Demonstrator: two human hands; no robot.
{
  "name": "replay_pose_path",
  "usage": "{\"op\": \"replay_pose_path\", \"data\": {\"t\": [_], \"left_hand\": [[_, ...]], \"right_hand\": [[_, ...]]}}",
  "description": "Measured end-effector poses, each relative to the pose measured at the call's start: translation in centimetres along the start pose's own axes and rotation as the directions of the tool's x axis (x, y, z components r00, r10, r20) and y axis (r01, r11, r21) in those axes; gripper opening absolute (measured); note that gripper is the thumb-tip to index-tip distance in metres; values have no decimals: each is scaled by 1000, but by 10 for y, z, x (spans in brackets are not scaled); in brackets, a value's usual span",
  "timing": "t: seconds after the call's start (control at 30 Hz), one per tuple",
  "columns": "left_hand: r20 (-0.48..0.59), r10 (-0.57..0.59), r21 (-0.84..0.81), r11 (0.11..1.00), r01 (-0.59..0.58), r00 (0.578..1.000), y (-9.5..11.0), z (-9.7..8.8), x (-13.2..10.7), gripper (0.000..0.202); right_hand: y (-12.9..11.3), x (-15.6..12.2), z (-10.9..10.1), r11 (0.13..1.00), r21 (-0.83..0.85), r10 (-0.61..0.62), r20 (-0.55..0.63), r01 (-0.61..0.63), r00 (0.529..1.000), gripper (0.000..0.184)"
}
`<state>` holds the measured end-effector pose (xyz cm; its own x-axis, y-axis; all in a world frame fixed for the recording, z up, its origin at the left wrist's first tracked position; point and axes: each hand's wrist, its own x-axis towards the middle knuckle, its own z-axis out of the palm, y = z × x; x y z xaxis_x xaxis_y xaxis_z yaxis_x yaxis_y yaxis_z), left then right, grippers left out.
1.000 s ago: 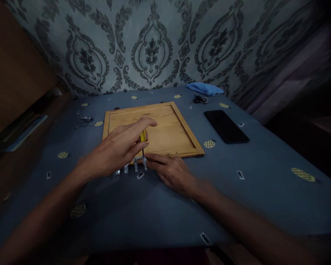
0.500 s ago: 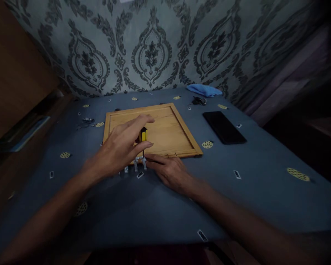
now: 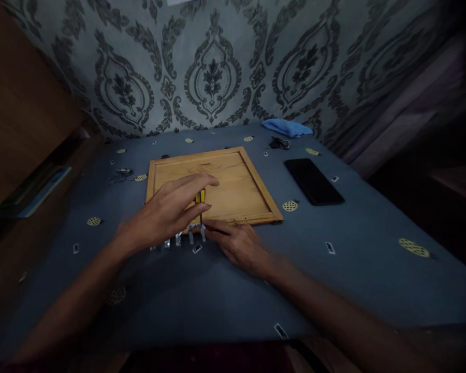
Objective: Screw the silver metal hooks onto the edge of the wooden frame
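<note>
A square wooden tray [image 3: 241, 186] lies on the blue patterned tablecloth [image 3: 225, 290]. My left hand [image 3: 166, 215] is closed around a yellow-handled screwdriver [image 3: 200, 197], held upright with its tip down at the tray's near edge. Several small metal brackets [image 3: 184, 237] stand in a row along that edge. My right hand [image 3: 238, 243] rests on the cloth with fingers pressed against the rightmost bracket, steadying it.
A black phone [image 3: 314, 181] lies right of the tray. A folded blue cloth [image 3: 287, 127] and a small dark object [image 3: 279, 142] sit near the patterned wall. Small metal parts [image 3: 121, 172] lie left of the tray. A wooden cabinet [image 3: 19, 98] stands at left.
My left hand has turned slightly around the screwdriver handle, its fingers shifting. My right hand stays at the bracket. The view has drifted a little.
</note>
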<state>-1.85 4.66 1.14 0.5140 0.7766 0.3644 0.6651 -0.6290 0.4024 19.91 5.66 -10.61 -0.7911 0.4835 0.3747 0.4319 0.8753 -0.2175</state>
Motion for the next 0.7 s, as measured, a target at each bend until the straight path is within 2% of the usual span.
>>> {"op": "replay_pose_path", "data": {"t": [0.1, 0.2, 0.27, 0.4, 0.47, 0.6, 0.7], "left_hand": [[-57, -130, -233, 966, 113, 990, 3, 11, 4, 23], [-133, -305, -598, 783, 169, 943, 6, 31, 10, 26], [-151, -368, -727, 670, 149, 918, 8, 44, 16, 29], [-169, -417, -845, 528, 86, 893, 12, 58, 27, 35], [-178, -441, -871, 486, 67, 880, 13, 61, 31, 37], [-211, -454, -864, 501, 52, 866, 14, 64, 34, 37], [-200, -449, -860, 507, 64, 871, 14, 64, 34, 36]], "right_hand": [[1, -1, 2, 1000, -5, 0, -18, 0, 1000, 42], [2, -1, 3, 1000, -4, 6, -22, -6, 1000, 44], [2, -1, 3, 1000, -1, 5, -5, -5, 1000, 43], [0, 1, 1, 1000, -9, 17, 33, -16, 999, 45], [-1, 1, 0, 1000, -16, 23, 45, -22, 999, 46], [-2, 2, -2, 999, -31, 13, 30, -13, 999, 43], [-2, 2, -3, 999, -36, 8, 26, -7, 1000, 42]]}}
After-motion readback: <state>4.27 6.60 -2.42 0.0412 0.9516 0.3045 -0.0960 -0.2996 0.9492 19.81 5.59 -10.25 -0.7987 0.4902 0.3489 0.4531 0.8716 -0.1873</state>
